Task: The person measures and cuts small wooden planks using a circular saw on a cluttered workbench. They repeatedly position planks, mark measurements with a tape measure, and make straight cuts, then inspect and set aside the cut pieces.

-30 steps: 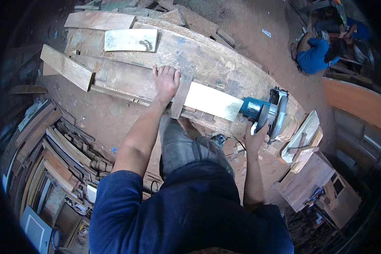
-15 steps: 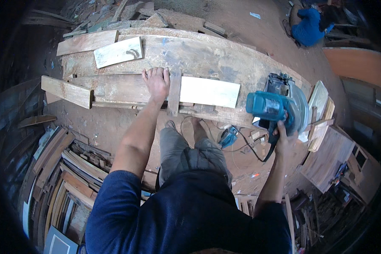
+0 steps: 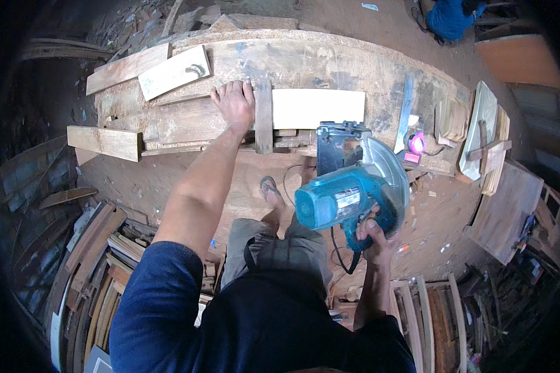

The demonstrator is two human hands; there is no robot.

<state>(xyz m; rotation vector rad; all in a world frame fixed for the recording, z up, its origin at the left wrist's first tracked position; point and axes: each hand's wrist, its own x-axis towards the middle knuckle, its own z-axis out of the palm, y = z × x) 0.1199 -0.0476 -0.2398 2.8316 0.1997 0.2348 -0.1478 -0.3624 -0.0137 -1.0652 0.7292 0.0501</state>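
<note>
A teal circular saw with a grey blade guard is in my right hand, which is closed around its rear handle. It hangs in front of the bench's near edge, its metal base close to the right end of a pale board. My left hand presses on a brown board, its fingertips bent over the far edge. Beside that hand a dark wooden strip lies crosswise, between the brown board and the pale one. The saw hides part of the bench edge.
On the wooden bench lie offcuts, a blue strip and a pink tape measure. Stacked timber stands at lower left, and planks lean at the right. A power cord hangs from the saw. Far right, a person in blue crouches.
My right hand has brought the saw leftward and closer to my body, uncovering the tape measure and blue strip. My left hand stays on the brown board. The view has shifted slightly.
</note>
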